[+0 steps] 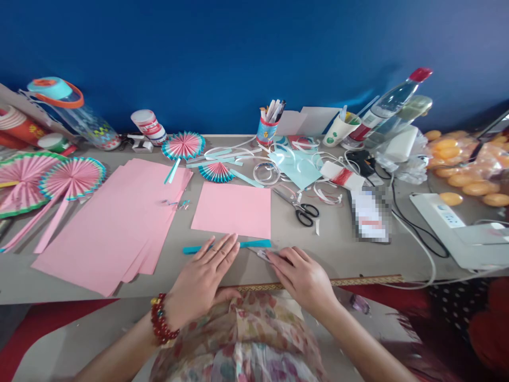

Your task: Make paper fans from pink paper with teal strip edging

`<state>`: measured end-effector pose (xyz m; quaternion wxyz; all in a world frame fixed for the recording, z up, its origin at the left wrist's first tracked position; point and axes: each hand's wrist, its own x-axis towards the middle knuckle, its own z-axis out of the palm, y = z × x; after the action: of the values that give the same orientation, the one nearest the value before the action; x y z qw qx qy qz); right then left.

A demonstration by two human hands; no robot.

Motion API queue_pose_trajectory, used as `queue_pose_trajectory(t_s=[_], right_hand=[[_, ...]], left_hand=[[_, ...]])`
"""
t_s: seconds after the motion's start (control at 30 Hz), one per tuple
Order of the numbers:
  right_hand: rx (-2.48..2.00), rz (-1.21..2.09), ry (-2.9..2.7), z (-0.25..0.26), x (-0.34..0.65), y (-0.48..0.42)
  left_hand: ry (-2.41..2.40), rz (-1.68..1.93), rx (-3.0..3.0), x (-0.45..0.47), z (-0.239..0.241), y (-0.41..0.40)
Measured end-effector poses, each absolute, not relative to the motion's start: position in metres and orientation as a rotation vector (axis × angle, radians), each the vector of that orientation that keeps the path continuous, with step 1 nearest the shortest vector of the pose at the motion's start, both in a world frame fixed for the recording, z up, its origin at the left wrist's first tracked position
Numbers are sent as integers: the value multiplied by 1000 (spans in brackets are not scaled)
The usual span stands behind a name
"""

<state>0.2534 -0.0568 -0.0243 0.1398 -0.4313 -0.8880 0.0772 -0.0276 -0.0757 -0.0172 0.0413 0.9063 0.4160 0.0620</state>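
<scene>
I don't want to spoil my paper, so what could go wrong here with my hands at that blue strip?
The left hand lies flat on the teal strip just below the pink sheet; a slide could crease or skew either one. The scissors lie close beyond the right hand, so a reach across might catch the blades. The small loose bits by the pink stack could scatter.

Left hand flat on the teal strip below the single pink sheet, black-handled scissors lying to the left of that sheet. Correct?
Not quite. The head view shows the scissors lying to the right of the single pink sheet, not the left. The left hand does rest flat on the teal strip below that sheet.
</scene>
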Motion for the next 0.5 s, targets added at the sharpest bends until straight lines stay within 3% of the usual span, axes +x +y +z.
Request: queue_pose_trajectory(t_s=[0.5], right_hand=[[-1222, 185, -2604, -22, 249, -53]], left_hand=[[1296, 200, 2770, -24, -35, -75]])
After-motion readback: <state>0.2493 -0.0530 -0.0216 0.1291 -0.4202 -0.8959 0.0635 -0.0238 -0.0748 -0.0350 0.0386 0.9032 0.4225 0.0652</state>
